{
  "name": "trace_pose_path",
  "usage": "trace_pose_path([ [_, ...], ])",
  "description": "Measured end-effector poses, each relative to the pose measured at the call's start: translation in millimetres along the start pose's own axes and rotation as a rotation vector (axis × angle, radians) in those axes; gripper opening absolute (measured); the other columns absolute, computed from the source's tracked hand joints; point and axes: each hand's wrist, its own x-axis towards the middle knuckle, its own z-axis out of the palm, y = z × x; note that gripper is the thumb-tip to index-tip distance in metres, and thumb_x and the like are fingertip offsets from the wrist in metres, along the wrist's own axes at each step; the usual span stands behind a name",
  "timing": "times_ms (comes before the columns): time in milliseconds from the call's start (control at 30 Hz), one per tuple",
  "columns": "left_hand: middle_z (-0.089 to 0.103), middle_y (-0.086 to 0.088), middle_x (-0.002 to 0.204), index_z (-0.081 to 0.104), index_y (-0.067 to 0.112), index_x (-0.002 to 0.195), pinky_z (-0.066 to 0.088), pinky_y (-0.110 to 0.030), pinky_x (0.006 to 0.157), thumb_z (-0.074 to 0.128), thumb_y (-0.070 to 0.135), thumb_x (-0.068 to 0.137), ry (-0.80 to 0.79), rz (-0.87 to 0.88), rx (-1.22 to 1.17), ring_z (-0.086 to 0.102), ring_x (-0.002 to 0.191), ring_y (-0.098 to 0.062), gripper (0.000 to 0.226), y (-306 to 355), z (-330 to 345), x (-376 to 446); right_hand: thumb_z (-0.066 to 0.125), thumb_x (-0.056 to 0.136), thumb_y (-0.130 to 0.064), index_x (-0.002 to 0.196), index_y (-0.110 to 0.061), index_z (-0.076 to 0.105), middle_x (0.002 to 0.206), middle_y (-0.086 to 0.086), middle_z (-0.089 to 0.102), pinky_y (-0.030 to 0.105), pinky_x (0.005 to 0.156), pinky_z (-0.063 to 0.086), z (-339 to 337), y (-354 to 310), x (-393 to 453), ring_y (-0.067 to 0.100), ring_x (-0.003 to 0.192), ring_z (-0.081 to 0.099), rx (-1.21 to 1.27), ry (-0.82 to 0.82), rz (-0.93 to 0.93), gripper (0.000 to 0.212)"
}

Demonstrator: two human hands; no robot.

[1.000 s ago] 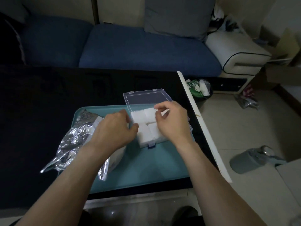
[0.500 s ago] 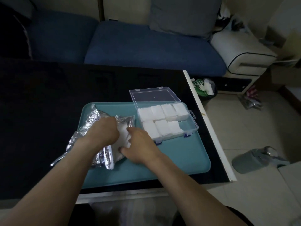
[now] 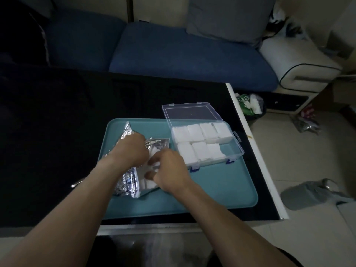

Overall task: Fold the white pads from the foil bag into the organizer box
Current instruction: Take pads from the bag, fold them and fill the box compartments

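Both hands work at the mouth of the foil bag on the left half of the tray. Right hand has its thumb and fingers curled onto a white pad at the bag's opening, pinching the soft white material between them. Left hand lies on top of the foil bag, its fingers bent down over the crinkled silver surface close beside the right hand's fingertips; whether it actually grips the foil or only presses it down cannot be told from this angle. More white material shows in the bag just beneath the right hand. The bag lies lengthwise along the left part of the teal tray, with one end pointing toward the far rim and the other toward the near edge. To the right of the hands, on the far right part of the same tray, stands the clear organizer box with its lid swung open and tilted back. Folded white pads fill all four compartments of its far row and three of the near row; the near right compartment shows only clear plastic. The tray rests on a black table with a white edge along its right side. Beyond the table is a blue sofa, and a small bin stands on the pale floor at the right.
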Motion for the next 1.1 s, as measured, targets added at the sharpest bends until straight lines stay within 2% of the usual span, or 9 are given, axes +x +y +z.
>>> trace_pose_path([
  [133,0.066,-0.014,0.106,0.064,0.007,0.108,0.051,-0.033,0.075,0.052,0.008,0.088,-0.008,-0.022,-0.006,0.061,0.09,-0.027,0.022,1.3,-0.4,0.7,0.085,0.075,-0.022,0.122,-0.014,0.07,0.118,0.002,0.072,0.026,0.094,0.052,-3.6,-1.4,1.3,0.015,0.099,0.068,0.091,-0.047,0.066,0.05],
  [300,0.067,-0.016,0.105,0.063,0.005,0.107,0.054,-0.036,0.077,0.05,0.006,0.089,-0.038,-0.039,-0.001,0.064,0.09,-0.029,0.021,1.7,-1.1,1.4,0.09,0.071,-0.036,0.132,-0.017,0.059,0.122,-0.007,0.066,0.016,0.078,0.05,-23.4,-4.0,-2.8,0.008,0.101,0.065,0.429,-0.324,0.277,0.071],
  [367,0.067,-0.016,0.104,0.062,0.004,0.106,0.051,-0.034,0.073,0.05,0.005,0.089,-0.042,-0.037,0.013,0.063,0.088,-0.028,0.021,2.6,-0.2,1.2,0.092,0.069,-0.034,0.134,-0.013,0.059,0.131,-0.002,0.065,0.02,0.086,0.05,-23.9,-4.4,-2.8,0.012,0.11,0.064,0.402,-0.332,0.278,0.075],
  [467,0.064,-0.016,0.106,0.061,0.004,0.108,0.05,-0.035,0.076,0.049,0.005,0.088,-0.053,-0.036,0.026,0.06,0.09,-0.028,0.023,3.6,-0.1,0.0,0.092,0.07,-0.027,0.133,-0.008,0.061,0.133,0.006,0.065,0.031,0.102,0.049,-17.4,-2.6,-0.4,0.015,0.116,0.063,0.37,-0.314,0.29,0.072],
  [567,0.065,-0.018,0.111,0.061,0.004,0.106,0.051,-0.036,0.082,0.05,0.005,0.088,-0.063,-0.016,0.043,0.062,0.098,-0.031,0.022,5.0,0.0,-0.2,0.087,0.073,-0.009,0.13,-0.008,0.065,0.124,0.007,0.069,0.025,0.09,0.052,-21.5,3.3,1.8,0.014,0.105,0.065,0.421,-0.33,0.295,0.061],
  [633,0.065,-0.018,0.111,0.061,0.003,0.106,0.051,-0.036,0.081,0.052,0.004,0.088,-0.064,-0.014,0.06,0.062,0.1,-0.031,0.02,6.8,-0.2,-1.1,0.082,0.073,-0.005,0.128,-0.014,0.067,0.118,0.003,0.07,0.021,0.082,0.05,-26.3,4.7,2.5,0.013,0.1,0.066,0.354,-0.32,0.266,0.058],
  [733,0.063,-0.018,0.116,0.059,0.003,0.111,0.047,-0.034,0.081,0.053,0.007,0.09,-0.072,-0.013,0.076,0.06,0.105,-0.032,0.023,8.6,0.7,-1.4,0.087,0.069,-0.017,0.127,-0.014,0.067,0.126,0.002,0.068,0.025,0.092,0.051,-20.7,-1.3,-0.4,0.015,0.11,0.064,0.207,-0.301,0.171,0.062],
  [833,0.063,-0.018,0.116,0.059,0.004,0.108,0.044,-0.032,0.077,0.054,0.009,0.09,-0.065,-0.004,0.078,0.058,0.098,-0.03,0.019,9.9,1.2,-2.8,0.094,0.062,-0.029,0.115,-0.01,0.072,0.119,0.01,0.068,0.029,0.097,0.051,-3.7,-5.6,-4.7,0.024,0.109,0.062,0.036,-0.145,0.069,0.061],
  [1100,0.057,-0.016,0.127,0.054,0.006,0.124,0.044,-0.032,0.085,0.053,0.008,0.094,-0.086,0.015,0.153,0.057,0.114,-0.029,0.031,13.9,3.4,-8.0,0.089,0.07,-0.013,0.108,-0.016,0.078,0.11,0.001,0.075,0.017,0.087,0.045,-16.5,3.4,-7.6,0.015,0.097,0.066,0.073,0.064,0.078,0.04],
])
